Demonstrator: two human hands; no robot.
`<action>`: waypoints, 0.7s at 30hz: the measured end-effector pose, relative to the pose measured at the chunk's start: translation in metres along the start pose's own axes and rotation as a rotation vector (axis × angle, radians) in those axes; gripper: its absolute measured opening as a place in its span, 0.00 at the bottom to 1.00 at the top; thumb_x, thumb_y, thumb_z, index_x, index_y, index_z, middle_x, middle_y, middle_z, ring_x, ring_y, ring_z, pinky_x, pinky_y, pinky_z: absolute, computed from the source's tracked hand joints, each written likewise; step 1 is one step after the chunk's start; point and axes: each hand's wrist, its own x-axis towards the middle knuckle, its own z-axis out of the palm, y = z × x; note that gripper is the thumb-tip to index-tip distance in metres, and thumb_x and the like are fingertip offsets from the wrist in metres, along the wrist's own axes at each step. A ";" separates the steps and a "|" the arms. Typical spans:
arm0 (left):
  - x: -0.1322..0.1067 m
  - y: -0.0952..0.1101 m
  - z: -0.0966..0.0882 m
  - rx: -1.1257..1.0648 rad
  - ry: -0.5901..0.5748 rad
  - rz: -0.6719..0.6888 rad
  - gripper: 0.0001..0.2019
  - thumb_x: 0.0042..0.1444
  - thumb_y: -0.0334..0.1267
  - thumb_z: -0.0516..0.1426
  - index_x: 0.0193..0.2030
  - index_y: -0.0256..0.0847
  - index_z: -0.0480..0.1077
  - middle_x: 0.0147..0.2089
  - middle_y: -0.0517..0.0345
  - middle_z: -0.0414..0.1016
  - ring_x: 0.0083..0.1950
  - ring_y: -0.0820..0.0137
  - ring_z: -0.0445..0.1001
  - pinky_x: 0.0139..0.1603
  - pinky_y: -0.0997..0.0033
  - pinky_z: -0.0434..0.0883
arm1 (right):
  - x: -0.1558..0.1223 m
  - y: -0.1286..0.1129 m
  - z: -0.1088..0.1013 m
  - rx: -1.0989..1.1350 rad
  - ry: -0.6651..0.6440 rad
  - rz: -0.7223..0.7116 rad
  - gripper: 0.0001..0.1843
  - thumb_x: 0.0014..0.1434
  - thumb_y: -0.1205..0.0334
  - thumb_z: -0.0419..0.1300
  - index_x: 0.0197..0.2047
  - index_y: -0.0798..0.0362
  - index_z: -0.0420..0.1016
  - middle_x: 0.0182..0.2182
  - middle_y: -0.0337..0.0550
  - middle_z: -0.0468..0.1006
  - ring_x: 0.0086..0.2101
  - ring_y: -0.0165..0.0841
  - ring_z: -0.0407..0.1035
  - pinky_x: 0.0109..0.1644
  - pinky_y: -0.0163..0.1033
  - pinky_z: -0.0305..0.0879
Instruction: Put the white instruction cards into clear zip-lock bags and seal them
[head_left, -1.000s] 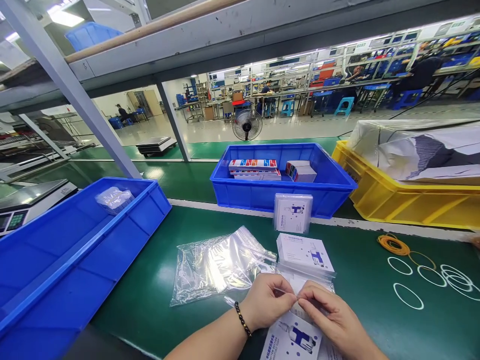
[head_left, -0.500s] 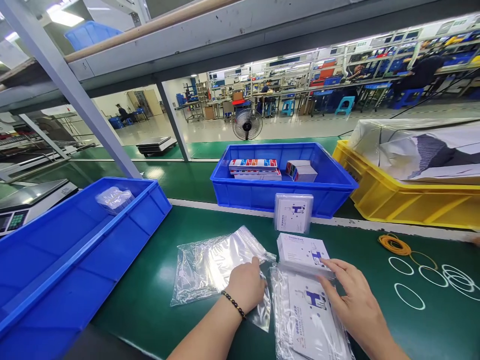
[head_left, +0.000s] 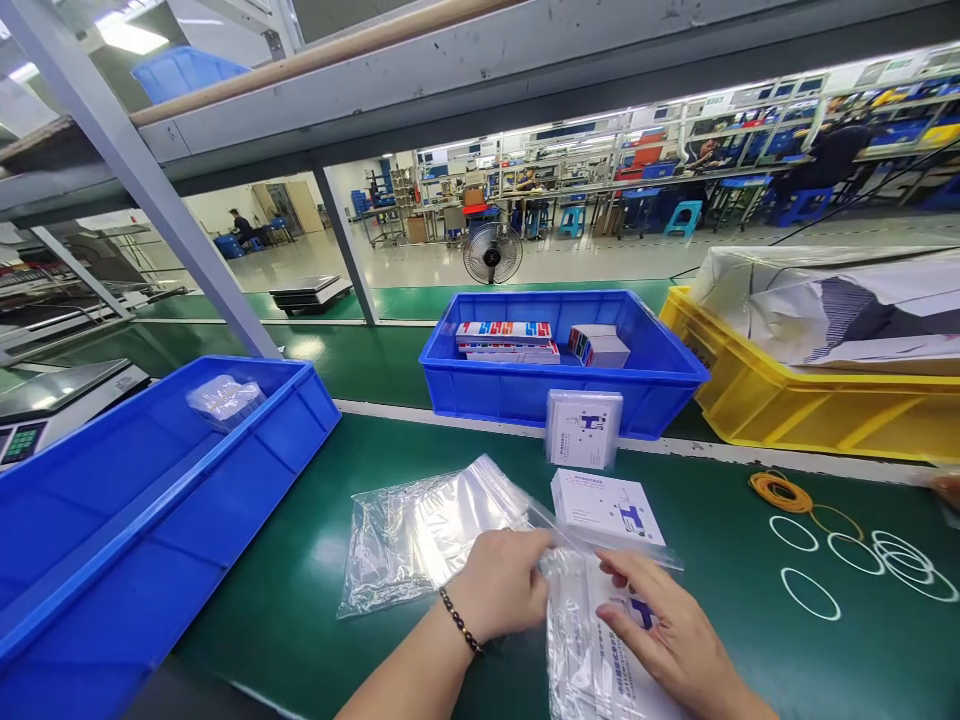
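Left hand [head_left: 511,582] pinching clear bag [head_left: 543,514] edge; right hand [head_left: 661,618] gaping wide over cards [head_left: 636,688]; worktop [head_left: 739,630] stretching rightward past white rings [head_left: 883,562].

A glossy green tabletop [head_left: 270,600] runs under a grey shelf [head_left: 465,75] with slanting grey posts [head_left: 171,210]. Beyond lies a pale, shiny floor [head_left: 420,265], a black fan [head_left: 493,254] standing in front of it. Farther back, 2 light blue stools [head_left: 682,218] sit near crowded racks [head_left: 600,187]. At left, a beige panel [head_left: 306,208] stands beside a white wall [head_left: 210,208]; a lamp [head_left: 133,37] glows brightly above
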 end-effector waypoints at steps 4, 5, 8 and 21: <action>-0.006 0.007 0.008 -0.035 -0.023 0.334 0.16 0.46 0.31 0.51 0.43 0.44 0.69 0.32 0.59 0.75 0.34 0.68 0.71 0.36 0.73 0.65 | -0.006 -0.001 0.007 0.105 -0.110 0.126 0.25 0.60 0.49 0.46 0.56 0.52 0.64 0.24 0.40 0.77 0.22 0.32 0.71 0.26 0.34 0.70; -0.007 0.009 0.010 -0.062 -0.022 0.352 0.16 0.46 0.31 0.51 0.43 0.44 0.69 0.31 0.59 0.75 0.33 0.69 0.71 0.36 0.73 0.65 | -0.007 -0.001 0.009 0.116 -0.135 0.135 0.24 0.61 0.52 0.44 0.55 0.52 0.64 0.24 0.40 0.77 0.23 0.32 0.72 0.27 0.33 0.70; -0.004 0.013 0.016 -0.295 0.043 0.207 0.12 0.50 0.35 0.51 0.41 0.40 0.71 0.29 0.58 0.73 0.30 0.71 0.69 0.34 0.75 0.64 | -0.009 0.002 0.015 0.090 -0.106 0.041 0.21 0.62 0.58 0.43 0.54 0.52 0.67 0.32 0.44 0.80 0.30 0.34 0.75 0.33 0.34 0.71; 0.005 0.017 0.027 -1.008 0.128 -0.223 0.10 0.47 0.38 0.52 0.21 0.35 0.67 0.17 0.65 0.60 0.21 0.77 0.59 0.23 0.78 0.58 | 0.005 -0.025 0.005 0.136 -0.138 -0.073 0.14 0.57 0.61 0.52 0.48 0.51 0.67 0.32 0.44 0.77 0.30 0.33 0.72 0.33 0.34 0.70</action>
